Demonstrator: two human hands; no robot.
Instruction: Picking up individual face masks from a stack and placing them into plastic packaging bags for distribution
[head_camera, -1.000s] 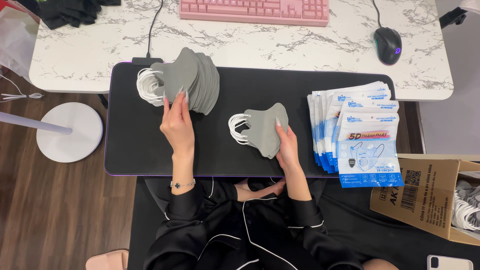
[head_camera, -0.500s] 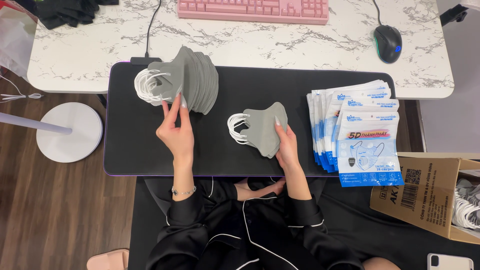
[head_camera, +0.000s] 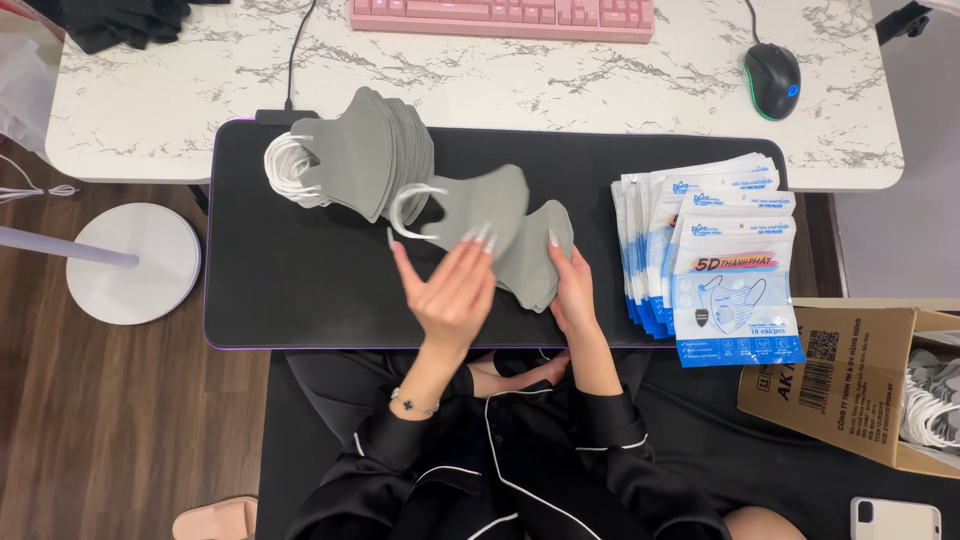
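- Left hand (head_camera: 452, 290): I see it raised over the black mat (head_camera: 300, 280), palm up, fingers closed on a single grey mask (head_camera: 478, 205) by its lower edge; the mask's white ear loop hangs out to the left.
- Single grey mask: held in the air between the two piles, overlapping the top of the small one from my view.
- Right hand (head_camera: 573, 290): I read it as resting flat on the small pile of grey masks (head_camera: 540, 262), fingers spread along the pile's right edge, pressing rather than gripping.
- Small pile of grey masks: lies on the mat at centre, just in front of the person's body.
- Large stack of grey masks (head_camera: 370, 155): fanned out at the mat's upper left, white loops bunched on its left side; apart from both hands.
- Printed mask pouches (head_camera: 715, 255): blue and white, fanned at the mat's right end, near the right hand but not touching it.
- Cardboard box (head_camera: 850, 385): lower right, open, more white loops inside.
- Tabletop (head_camera: 560, 80): white marble pattern, carrying a pink keyboard (head_camera: 500, 15) and a black mouse (head_camera: 772, 80) beyond the mat.
- Phone (head_camera: 895, 518): at the bottom right corner.
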